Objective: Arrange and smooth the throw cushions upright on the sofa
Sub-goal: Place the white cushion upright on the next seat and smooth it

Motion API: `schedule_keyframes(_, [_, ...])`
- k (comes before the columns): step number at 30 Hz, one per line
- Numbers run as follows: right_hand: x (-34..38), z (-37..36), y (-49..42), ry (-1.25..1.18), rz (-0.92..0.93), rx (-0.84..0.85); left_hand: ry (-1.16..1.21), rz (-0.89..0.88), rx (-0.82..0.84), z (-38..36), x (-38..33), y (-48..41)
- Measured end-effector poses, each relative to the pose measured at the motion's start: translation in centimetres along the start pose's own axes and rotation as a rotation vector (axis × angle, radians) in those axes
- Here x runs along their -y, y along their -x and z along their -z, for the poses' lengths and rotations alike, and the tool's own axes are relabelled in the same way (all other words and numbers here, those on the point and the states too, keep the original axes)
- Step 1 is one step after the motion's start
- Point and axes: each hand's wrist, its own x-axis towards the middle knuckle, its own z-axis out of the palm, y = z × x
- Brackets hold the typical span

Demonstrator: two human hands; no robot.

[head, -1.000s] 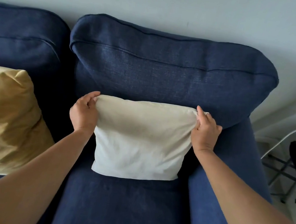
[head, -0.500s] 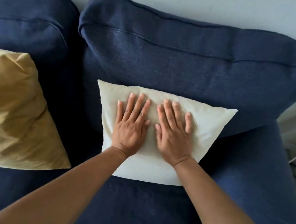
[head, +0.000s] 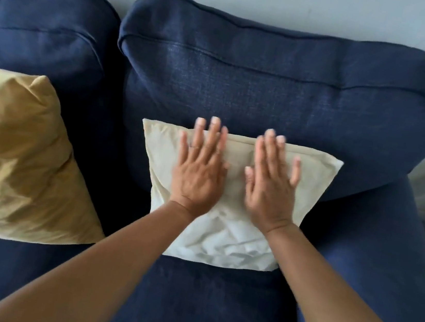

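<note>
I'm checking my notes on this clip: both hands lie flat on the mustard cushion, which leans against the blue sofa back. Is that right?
One thing is wrong: the head view shows the left hand and right hand flat on the white cushion, not the mustard cushion, which stands untouched to its left. The white one does lean against the blue sofa back.

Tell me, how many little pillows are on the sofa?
2. The white cushion leans on the sofa's back cushion, under both flat hands. The mustard cushion sits to its left, cut off by the frame edge. More could be out of view.
</note>
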Motion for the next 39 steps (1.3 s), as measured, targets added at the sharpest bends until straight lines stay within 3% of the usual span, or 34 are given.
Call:
schedule_keyframes(3, [0.7, -1.4, 0.5, 0.061, 0.084, 0.09, -0.031, -0.058, 0.132, -1.6, -0.9, -0.3])
schedule_keyframes(8, [-6.6, -1.3, 1.1, 0.152, -0.116, 0.213, -0.171, 0.025, 0.256, -2.5, 3.8, 0.4])
schedule_keyframes(14, [-6.8, 1.3, 1.5, 0.147, -0.254, 0.209, -0.147, 0.384, 0.209, 0.3, 5.1, 1.5])
schedule_keyframes(15, [-5.8, 1.9, 1.5, 0.115, -0.241, 0.18, -0.123, 0.332, 0.17, 1.1, 4.5, 1.7])
schedule_keyframes(18, [-1.8, 2.6, 2.0, 0.021, -0.019, 0.134, -0.075, -0.082, 0.134, 1.7, 1.7, 3.0])
schedule_keyframes(21, [0.3, 1.7, 3.7, 0.084, 0.212, 0.238, -0.219, -0.247, 0.33, 1.1, 1.1, 4.8])
schedule_keyframes(23, [-1.4, 1.0, 5.3, 0.216, 0.207, 0.36, -0.354, -0.159, 0.438, 0.7, 2.7, 6.2])
schedule_keyframes(25, [-4.1, 0.8, 6.4, 0.303, 0.064, 0.446, -0.413, -0.059, 0.466, 1.1, 4.2, 7.1])
schedule_keyframes(27, [-5.8, 1.6, 6.9, 0.314, -0.09, 0.472, -0.415, -0.025, 0.467, 1.9, 4.7, 7.7])
schedule_keyframes(29, [-5.5, 2.9, 7.2, 0.237, -0.12, 0.437, -0.396, -0.029, 0.463, 3.0, 4.4, 7.9])
schedule_keyframes(35, [1.0, 5.9, 5.3, -0.033, -0.024, 0.316, -0.068, 0.178, 0.397, 7.7, 3.4, 6.7])
schedule_keyframes(39, [7.9, 6.5, 3.0, -0.162, -0.005, 0.264, 0.137, 0.335, 0.2, 11.8, 5.1, 6.1])
